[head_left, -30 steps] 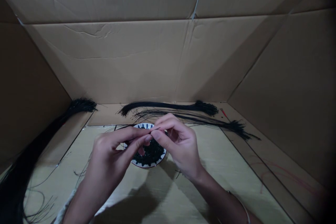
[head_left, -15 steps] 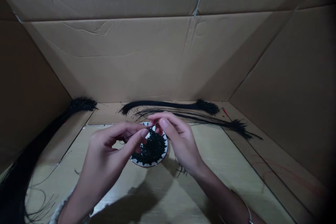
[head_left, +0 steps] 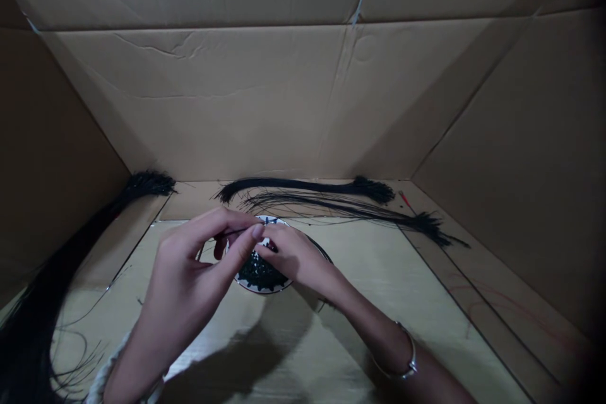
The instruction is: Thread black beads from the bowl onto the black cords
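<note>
Head view, middle of the frame: I watch the left hand (head_left: 182, 274) pinch a thin dark strand (head_left: 237, 231) between thumb and forefinger, the two tips closed together just above the bowl's far edge. Right beside them sits the right hand (head_left: 300, 255), its thumb bent inward over the bowl (head_left: 265, 291); its fingertips are partly hidden, so I cannot tell whether they grip anything. A dark line curves out from behind that hand. The bowl, white with dark marks at its rim, stands below both hands and carries a heap of small black pieces (head_left: 262, 273).

A thick black bundle (head_left: 76, 265) sweeps down the left side to the lower left corner. Across the upper middle of the board lies a tight bundle (head_left: 303, 185), with a looser bundle (head_left: 423, 223) just below it, fanning out toward the right. A bracelet (head_left: 411, 366) circles the right wrist, lower right.
</note>
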